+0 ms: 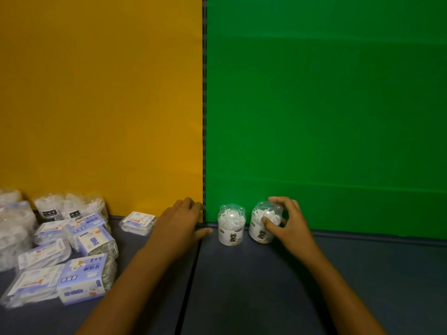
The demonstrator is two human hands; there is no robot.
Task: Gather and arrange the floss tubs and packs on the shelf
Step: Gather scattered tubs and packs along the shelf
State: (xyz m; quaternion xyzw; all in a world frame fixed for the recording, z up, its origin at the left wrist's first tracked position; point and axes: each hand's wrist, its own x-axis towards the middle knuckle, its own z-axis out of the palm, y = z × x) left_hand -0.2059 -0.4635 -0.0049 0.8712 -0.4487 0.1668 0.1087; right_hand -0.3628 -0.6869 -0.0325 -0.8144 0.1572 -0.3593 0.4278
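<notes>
Our right hand [287,223] is curled round a small clear floss tub [265,222], with the thumb on the front and the fingers over the top. Our left hand [180,228] holds nothing; its fingers are loosely bent and it rests by the dark seam between the two back walls.

The tub we hold stands up straight on the dark shelf [314,286], lid up, close to the green wall [326,105]. Its long way runs up and down. A second tub [231,224] stands just beside it on the left, also upright. Both show their little picture labels to us.

We think we are setting this tub in a row with its neighbor. Next we need to let go gently so it does not tip.

Far to the left, by the yellow wall [96,93], a heap of floss packs [72,257] lies every which way. One flat pack [137,222] lies alone near our left hand. These still need gathering.
</notes>
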